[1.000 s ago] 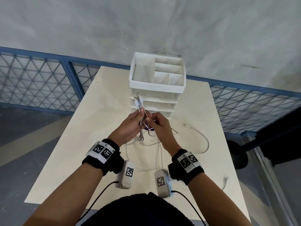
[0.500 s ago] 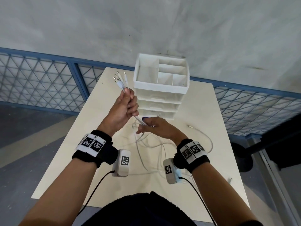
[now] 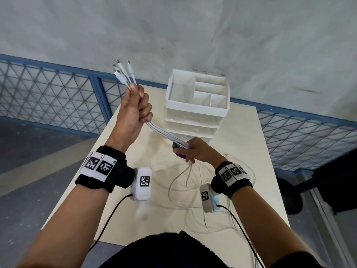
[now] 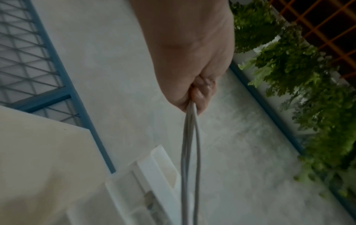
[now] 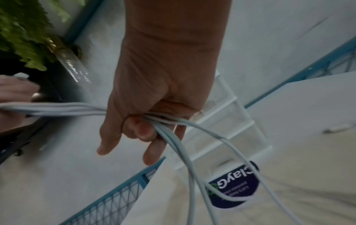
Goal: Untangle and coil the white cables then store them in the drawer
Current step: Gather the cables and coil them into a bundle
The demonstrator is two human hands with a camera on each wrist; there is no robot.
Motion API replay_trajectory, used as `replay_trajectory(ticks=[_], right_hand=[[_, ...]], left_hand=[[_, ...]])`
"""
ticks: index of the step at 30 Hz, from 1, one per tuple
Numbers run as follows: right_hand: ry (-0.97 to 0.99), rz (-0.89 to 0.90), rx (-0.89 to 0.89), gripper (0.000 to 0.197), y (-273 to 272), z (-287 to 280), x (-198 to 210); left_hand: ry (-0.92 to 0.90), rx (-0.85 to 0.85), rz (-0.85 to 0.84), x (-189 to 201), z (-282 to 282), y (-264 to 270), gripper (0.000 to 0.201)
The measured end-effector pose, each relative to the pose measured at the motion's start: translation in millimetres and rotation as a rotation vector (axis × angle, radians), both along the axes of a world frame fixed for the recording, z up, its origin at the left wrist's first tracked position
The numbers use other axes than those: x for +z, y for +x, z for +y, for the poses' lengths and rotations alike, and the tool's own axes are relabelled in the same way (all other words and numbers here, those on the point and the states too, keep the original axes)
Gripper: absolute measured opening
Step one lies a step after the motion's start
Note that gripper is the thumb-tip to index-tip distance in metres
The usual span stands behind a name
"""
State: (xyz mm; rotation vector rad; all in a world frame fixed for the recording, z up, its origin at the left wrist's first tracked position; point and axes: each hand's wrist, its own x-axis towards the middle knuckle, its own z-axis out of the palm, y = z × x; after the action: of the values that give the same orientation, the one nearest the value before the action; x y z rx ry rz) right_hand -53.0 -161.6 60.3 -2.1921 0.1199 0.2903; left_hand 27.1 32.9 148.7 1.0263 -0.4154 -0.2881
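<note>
Above the worktop (image 3: 123, 163), the left hand (image 3: 133, 115) fists the white cables (image 3: 166, 135) just below their plugs, while the right hand (image 3: 195, 149) curls its fingers (image 5: 143, 129) around them lower, before the closed drawer unit (image 3: 195, 113); slack loops trail beneath.

head view downward, wrist views close

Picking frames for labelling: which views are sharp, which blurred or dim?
Head view: bright and mostly sharp, left hand and white cables crisp, wide-angle bending at edges. Left wrist view: dim, soft, smeared. Right wrist view: dim, cables near right hand motion-blurred.
</note>
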Motion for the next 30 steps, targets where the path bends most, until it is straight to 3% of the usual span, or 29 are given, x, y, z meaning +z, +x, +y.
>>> replay_trajectory(ticks=[2,6,9,12,14,17,20,22,25,30], right_hand=[[0.028,0.045,-0.019,0.049,-7,-9,-3],[-0.13,0.077,-0.162,0.051,-20,-39,-16],[-0.273,0.067,-0.191,0.049,-24,-50,-15],[-0.427,0.047,-0.118,0.048,-21,-42,2],[-0.505,0.039,-0.015,0.047,-17,-32,12],[-0.522,0.021,0.082,0.039,-10,-18,25],[-0.451,-0.028,0.133,0.029,-8,-15,39],[-0.332,-0.015,0.075,0.037,-11,-26,42],[-0.096,0.05,-0.142,0.05,-27,-56,28],[-0.074,0.025,-0.477,0.042,-69,-112,-12]], left_hand=[[0.07,0.062,-0.034,-7,6,1,0.039],[0.222,0.193,-0.095,-23,26,9,0.035],[0.458,0.235,-0.171,-35,31,7,0.032],[0.814,0.107,-0.406,-51,11,-14,0.029],[0.938,-0.023,-0.455,-62,-5,-26,0.028],[0.978,-0.152,-0.429,-75,-25,-38,0.036],[1.027,-0.255,-0.422,-88,-33,-38,0.023],[0.971,-0.256,-0.404,-91,-29,-33,0.018],[0.894,-0.089,-0.411,-73,-12,-18,0.028],[0.814,0.239,-0.328,-48,31,10,0.028]])
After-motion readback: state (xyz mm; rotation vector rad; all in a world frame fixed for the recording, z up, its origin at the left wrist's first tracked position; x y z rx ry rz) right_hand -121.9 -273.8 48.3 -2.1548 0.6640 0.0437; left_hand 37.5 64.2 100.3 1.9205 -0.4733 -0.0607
